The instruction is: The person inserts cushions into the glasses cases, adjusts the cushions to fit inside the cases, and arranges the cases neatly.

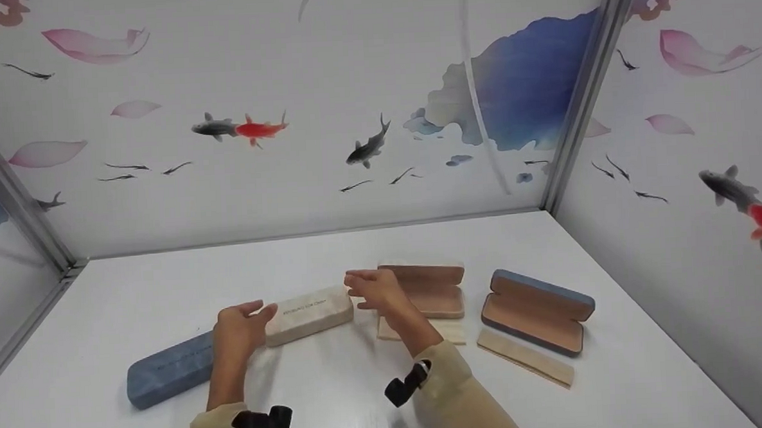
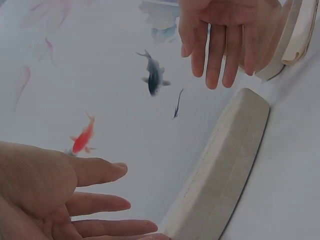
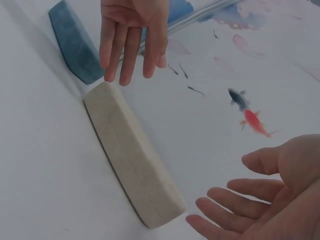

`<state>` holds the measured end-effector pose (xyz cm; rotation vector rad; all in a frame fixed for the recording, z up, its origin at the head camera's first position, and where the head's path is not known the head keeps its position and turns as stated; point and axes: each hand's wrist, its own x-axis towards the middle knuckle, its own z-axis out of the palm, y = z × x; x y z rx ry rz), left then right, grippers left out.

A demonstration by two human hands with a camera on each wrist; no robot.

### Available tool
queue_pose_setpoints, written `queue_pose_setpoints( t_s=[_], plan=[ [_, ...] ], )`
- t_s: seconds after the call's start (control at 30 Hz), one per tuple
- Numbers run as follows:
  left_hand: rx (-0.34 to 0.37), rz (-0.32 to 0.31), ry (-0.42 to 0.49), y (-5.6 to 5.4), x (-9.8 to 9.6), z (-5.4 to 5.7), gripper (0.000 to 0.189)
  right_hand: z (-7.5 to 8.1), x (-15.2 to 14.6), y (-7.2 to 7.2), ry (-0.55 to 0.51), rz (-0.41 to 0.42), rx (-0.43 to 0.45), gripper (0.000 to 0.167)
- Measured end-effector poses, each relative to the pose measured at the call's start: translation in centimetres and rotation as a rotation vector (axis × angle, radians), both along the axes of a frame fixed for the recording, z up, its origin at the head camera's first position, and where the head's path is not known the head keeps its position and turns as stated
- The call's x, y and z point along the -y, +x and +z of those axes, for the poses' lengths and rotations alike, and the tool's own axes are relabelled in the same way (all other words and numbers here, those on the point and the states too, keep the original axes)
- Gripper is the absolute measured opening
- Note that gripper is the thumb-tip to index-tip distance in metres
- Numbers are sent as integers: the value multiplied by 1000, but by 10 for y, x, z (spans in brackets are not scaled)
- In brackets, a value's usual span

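A closed cream glasses case with printed lettering lies on the white table between the two hands. At its left end is my left hand, thumb and fingers extended, with the fingertips right at the case. My right hand hovers by the other end, its fingers spread and nothing held, as the right wrist view also shows with the right hand beside the case. A closed blue glasses case lies to the left, partly hidden behind the left hand and wrist.
Right of the hands stand an open cream glasses case and an open blue glasses case, both lined in tan. Folded beige cloths lie in front of them, one cloth before the blue case. Printed wall panels enclose the table.
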<state>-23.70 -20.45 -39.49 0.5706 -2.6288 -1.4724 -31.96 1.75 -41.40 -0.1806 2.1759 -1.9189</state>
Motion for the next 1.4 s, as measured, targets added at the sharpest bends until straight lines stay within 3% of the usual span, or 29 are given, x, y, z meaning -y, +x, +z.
queue_pose_setpoints(
  t_s=[0.23, 0.47, 0.7, 0.83, 1.1, 1.4],
  plan=[
    [-117, -6, 86, 4, -18, 15, 50, 8, 0, 6, 0, 0, -44, 40],
    [-205, 23, 60, 7, -31, 34, 48, 16, -8, 16, 74, -7, -148, 41],
    [-262, -5, 91, 9, -46, 47, 46, 33, -33, 24, 100, -8, -179, 40],
    [-299, -10, 65, 9, -59, 52, 44, 40, -53, 27, 95, -7, -239, 37],
    [-308, -38, -6, 8, -85, 53, 44, 44, -83, 31, 191, -52, -304, 34],
    [-282, -147, 12, 11, -117, 55, 38, 46, -118, 37, 187, -112, -295, 30]
  ],
)
